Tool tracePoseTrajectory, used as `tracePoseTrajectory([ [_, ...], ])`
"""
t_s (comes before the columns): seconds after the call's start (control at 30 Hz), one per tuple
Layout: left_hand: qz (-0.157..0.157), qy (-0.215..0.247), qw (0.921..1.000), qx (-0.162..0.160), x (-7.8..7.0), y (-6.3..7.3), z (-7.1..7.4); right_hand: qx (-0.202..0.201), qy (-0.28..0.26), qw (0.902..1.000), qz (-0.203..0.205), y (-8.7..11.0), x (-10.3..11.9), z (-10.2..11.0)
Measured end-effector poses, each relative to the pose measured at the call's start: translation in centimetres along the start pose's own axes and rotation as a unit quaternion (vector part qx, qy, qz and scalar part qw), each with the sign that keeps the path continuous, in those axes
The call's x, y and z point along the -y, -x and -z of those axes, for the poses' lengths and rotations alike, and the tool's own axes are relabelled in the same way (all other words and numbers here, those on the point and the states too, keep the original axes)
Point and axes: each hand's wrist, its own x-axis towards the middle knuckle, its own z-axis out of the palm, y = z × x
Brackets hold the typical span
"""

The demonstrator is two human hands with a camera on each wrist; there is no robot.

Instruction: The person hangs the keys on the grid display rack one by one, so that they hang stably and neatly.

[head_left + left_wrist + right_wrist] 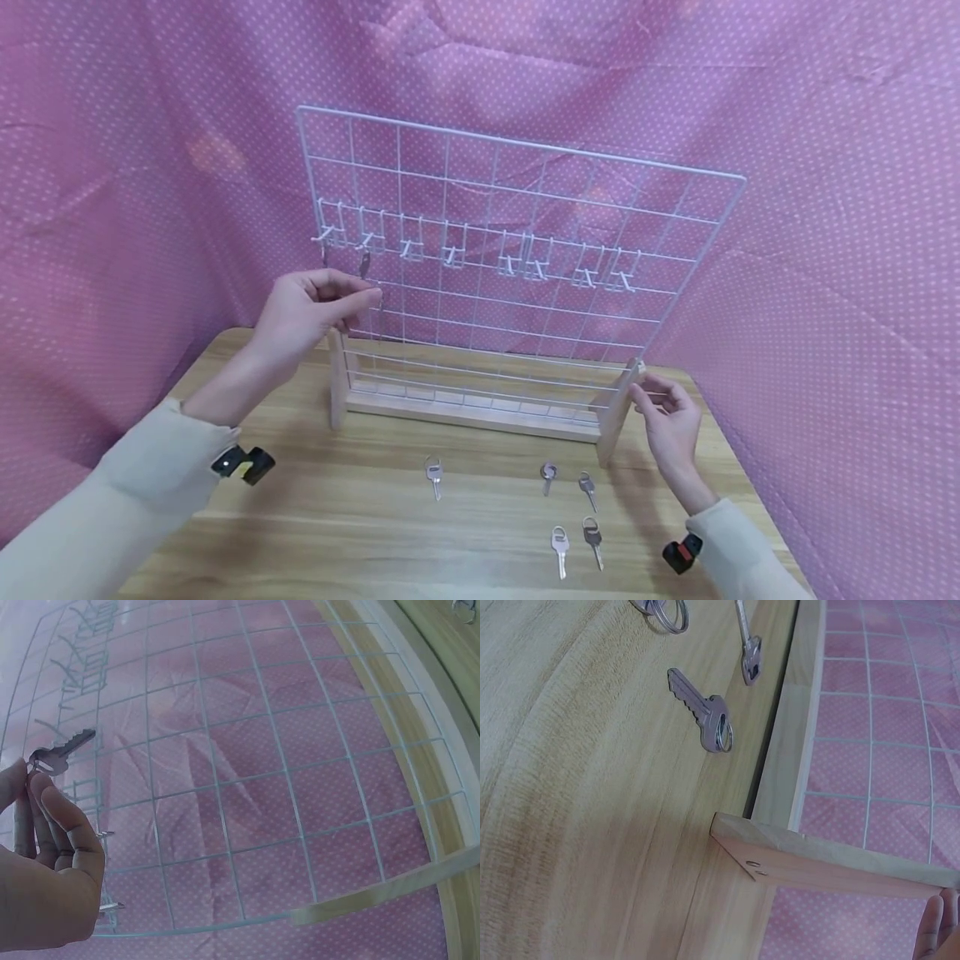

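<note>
Notched metal key (54,760) pinched between left hand's (311,312) thumb and fingertips, blade sticking out. Right hand (669,417) has fingers fairly straight, touching wooden upright (617,417); tabletop (337,517) edge just outside it. Five loose keys (559,544) between hands, toward wearer. Open gap between hands along wire grid (525,145); hook row (453,257) starts just above left hand. Pink dotted curtain (810,333) beyond both.

- seen from the head, room before the wire rack's (489,187) upper rows at twelve o'clock
- hooks (452,256) jut across its middle
- hanging keys (365,265) obstruct the left hand (311,308) toward one o'clock
- wooden leg (618,415) blocks the right hand (669,421) at nine
- six o'clock: passage over the table (487,517) between lone key (434,473) and four keys (592,535)
</note>
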Motion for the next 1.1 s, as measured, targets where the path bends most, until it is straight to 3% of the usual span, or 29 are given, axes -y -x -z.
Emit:
tracePoseTrajectory([
  [0.2, -0.013, 0.009, 0.9998, -0.008, -0.8, -0.8, -0.1, 0.002, -0.017, 0.9999, -0.002, -0.1, 0.1, 0.0],
  [0.43, -0.012, 0.024, 0.9996, -0.012, -1.5, -1.6, -0.3, 0.014, 0.017, 0.9997, 0.007, 0.2, 0.1, 0.1],
  [0.67, -0.019, 0.045, 0.9983, -0.032, -2.0, -2.1, -1.5, 0.011, 0.015, 0.9998, 0.010, 0.1, -0.1, 0.1],
  [0.87, -0.027, 0.085, 0.9918, -0.092, -1.8, -2.3, -3.0, 0.015, 0.023, 0.9995, 0.014, 0.1, -0.1, 0.2],
  [1.1, -0.012, 0.126, 0.9793, -0.158, -1.1, -2.3, -4.6, 0.009, 0.010, 0.9999, 0.009, 0.1, -0.3, 0.1],
])
